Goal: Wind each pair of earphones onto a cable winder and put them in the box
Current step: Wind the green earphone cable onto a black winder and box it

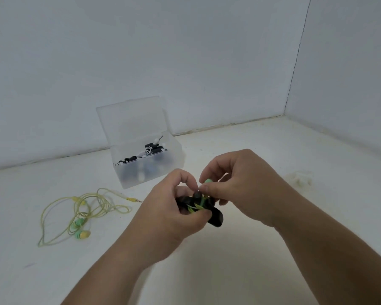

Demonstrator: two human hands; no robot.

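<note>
Both hands work close together at centre, above the white tabletop point(251, 271).

Left hand point(174, 210): fingers curled round a black cable winder point(215, 219), thumb pressed on its near side. Thin pale green cable point(196, 206) crosses the winder in several turns.

Right hand point(242, 186): thumb and forefinger pinch a green earbud point(207, 181) just above the winder; the other fingers are curled loosely. The hands cover most of the winder, and only its lower right end shows clear.

Behind and left of the hands stands a translucent plastic box point(128, 177) with its hinged lid point(132, 119) tilted up and back. Inside it, black-and-white wound earphones point(151, 149) lie near the top, a metal plug poking up. Darker shapes show through the frosted wall, not identifiable. Small dark marks at the box's front left rim are too small to read.

Left of the box, flat on the table, lie loose yellow-green earphones point(81, 214) in a slack tangle, plug end pointing towards the hands, well apart from them.

Far right: a small white lump point(301, 178), blurred, possibly another winder.

A dark wall seam point(295, 62) runs down the corner at the right.
</note>
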